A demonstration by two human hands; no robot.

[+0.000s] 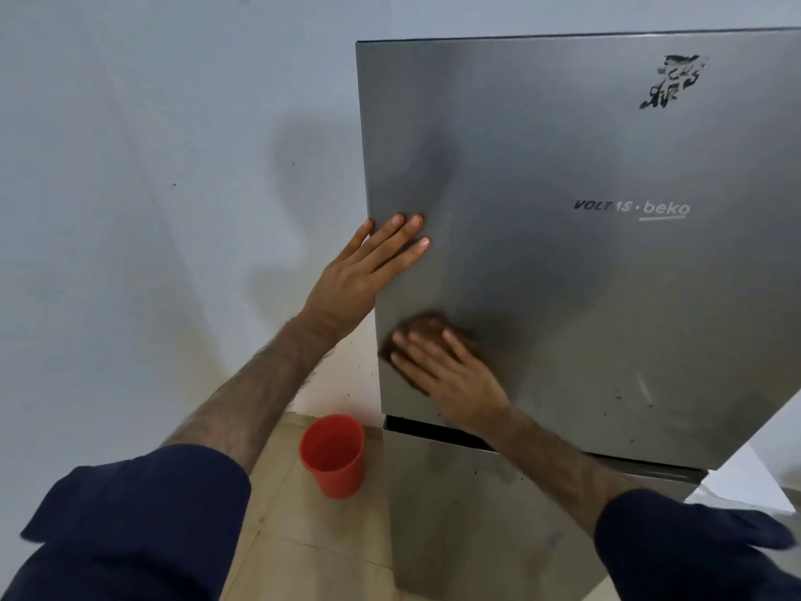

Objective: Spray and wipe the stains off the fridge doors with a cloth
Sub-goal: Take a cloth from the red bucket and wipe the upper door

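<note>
A steel-grey fridge fills the right half of the view, its upper door above the lower door. A black scribbled stain marks the upper door's top right corner, and small dark specks dot its lower right. My right hand presses a brown cloth flat against the upper door near its lower left corner. My left hand lies flat, fingers spread, on the door's left edge above the cloth. No spray bottle is in view.
A red plastic cup stands on the beige tiled floor just left of the fridge's base. A pale blue wall runs behind and to the left.
</note>
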